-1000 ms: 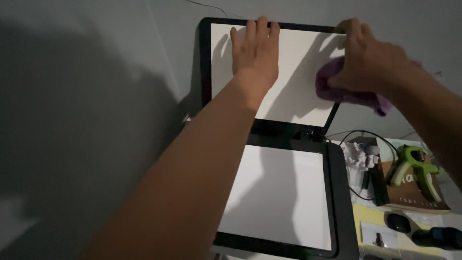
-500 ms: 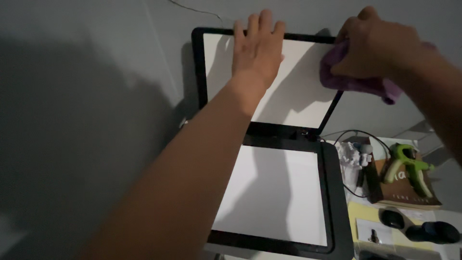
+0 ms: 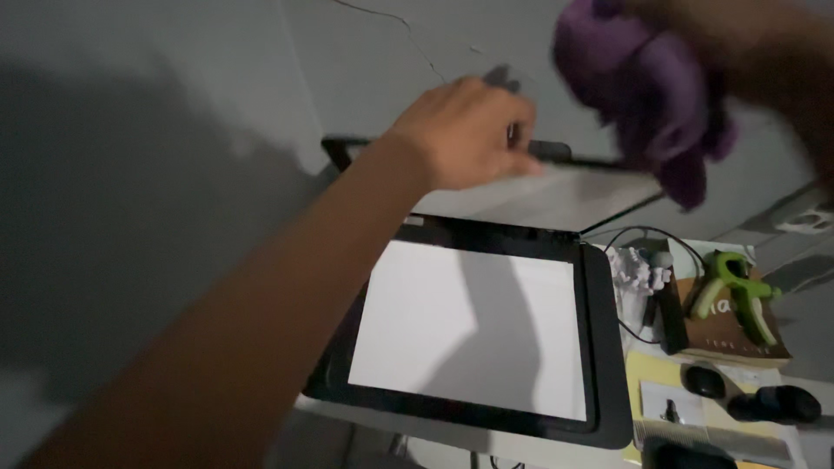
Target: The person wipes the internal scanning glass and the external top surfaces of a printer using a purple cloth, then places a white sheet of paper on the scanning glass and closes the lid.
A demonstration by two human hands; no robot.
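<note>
While your left hand (image 3: 465, 130) tips the scanner lid (image 3: 556, 195) down, its fingers curl over the edge

Your right hand (image 3: 738, 35), which wiped a second ago, has lifted clear; it bunches the purple cloth (image 3: 647, 87); scanner glass (image 3: 473, 326) uncovered.

To the right of the flatbed machine I see a green plastic hand-grip exerciser (image 3: 737, 295) lying on a brown book (image 3: 738, 339), with a thin black cable (image 3: 647, 239) looping just behind them. In front of the book, a small black oval object (image 3: 704, 379) and a dark rounded case (image 3: 776, 404) sit on yellow paper (image 3: 662, 372). A bare grey wall (image 3: 174, 174) fills my left side.
</note>
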